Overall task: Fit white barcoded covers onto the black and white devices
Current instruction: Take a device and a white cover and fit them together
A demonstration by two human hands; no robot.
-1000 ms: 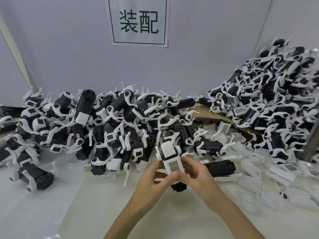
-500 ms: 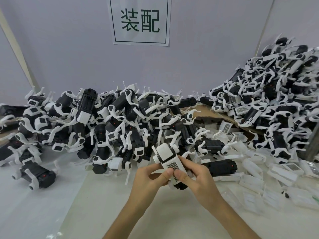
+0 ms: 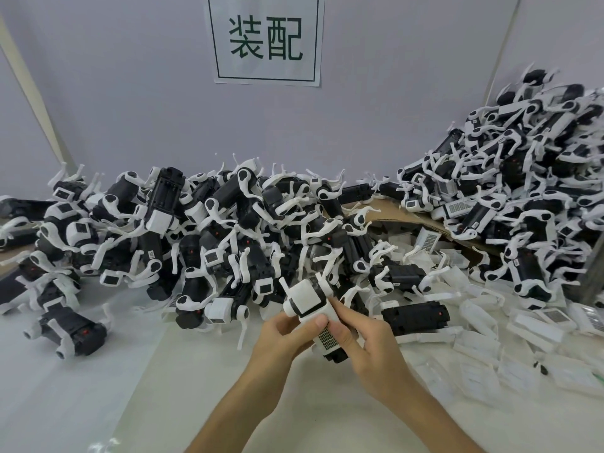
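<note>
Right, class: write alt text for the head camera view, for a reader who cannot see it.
A left hand and a right hand grip one black and white device over a white table, thumbs on its barcoded cover. Heaps of similar devices fill the back, and loose covers lie at right.

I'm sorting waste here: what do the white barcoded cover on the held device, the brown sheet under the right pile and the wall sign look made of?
White barcoded cover on the device: likely moulded plastic, matte, crisp edges.
Brown sheet: probably cardboard, dull tan with a ragged bent edge.
Wall sign: apparently paper, flat white, thin, printed green characters.
</note>
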